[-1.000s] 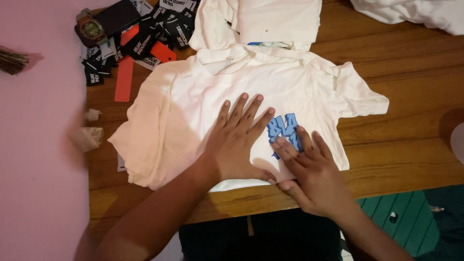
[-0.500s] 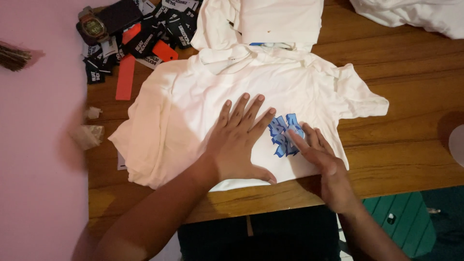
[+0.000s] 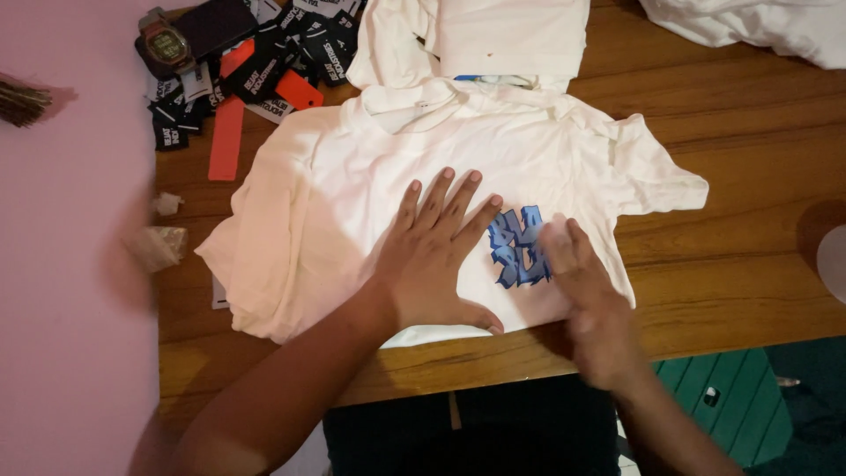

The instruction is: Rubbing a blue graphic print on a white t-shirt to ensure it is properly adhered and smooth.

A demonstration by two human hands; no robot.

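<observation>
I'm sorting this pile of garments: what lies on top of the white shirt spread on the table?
The left hand lies flat on the white shirt; the right hand rests beside its blue print. Whatever is under the shirt is covered.

The white T-shirt [image 3: 352,211] is soft matt cloth, lightly creased, with a flat blue print [image 3: 518,249] that looks smooth, lying on a worktop [image 3: 749,220] of brown wood with visible grain and a faint sheen, beside matt black tags [image 3: 264,66] and smooth orange strips [image 3: 226,138].
</observation>
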